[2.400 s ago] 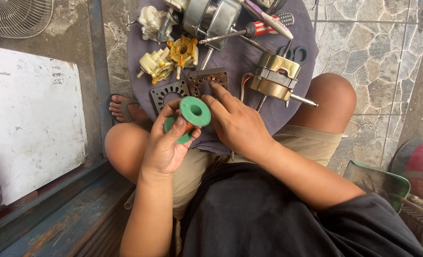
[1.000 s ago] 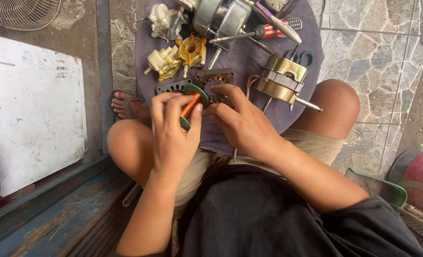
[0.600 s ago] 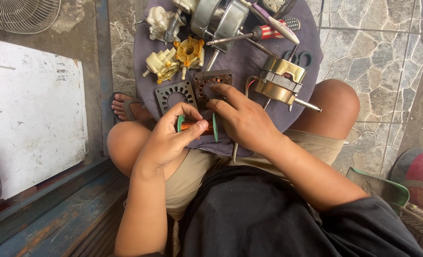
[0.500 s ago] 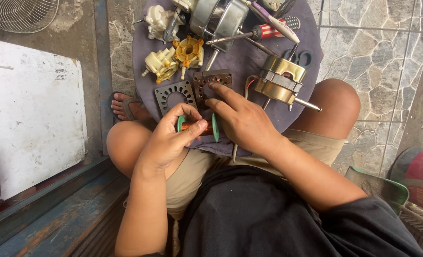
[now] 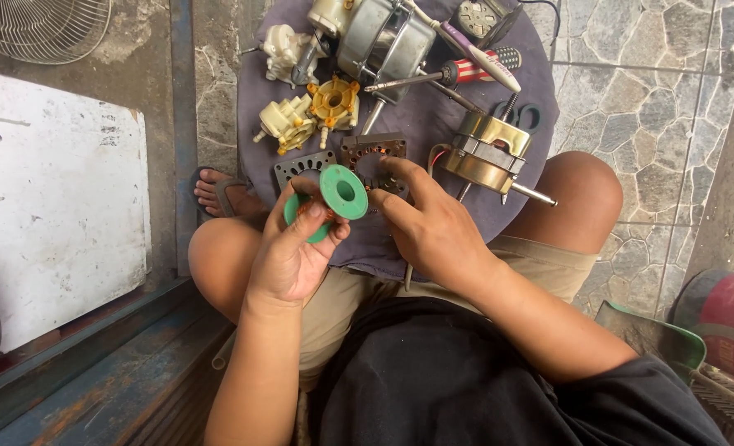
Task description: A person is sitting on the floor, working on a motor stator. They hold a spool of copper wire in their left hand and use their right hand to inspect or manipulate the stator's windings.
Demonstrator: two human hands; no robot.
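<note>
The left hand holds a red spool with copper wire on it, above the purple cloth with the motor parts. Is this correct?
Only the colour is wrong. The head view shows the left hand holding a green spool of copper wire, above the purple cloth.

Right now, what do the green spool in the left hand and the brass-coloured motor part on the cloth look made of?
Green spool: likely plastic, with smooth matte flanges and coppery wire wound between them.
Motor part: metal, judging by its shiny gold-toned casing and steel-looking shaft.
</note>
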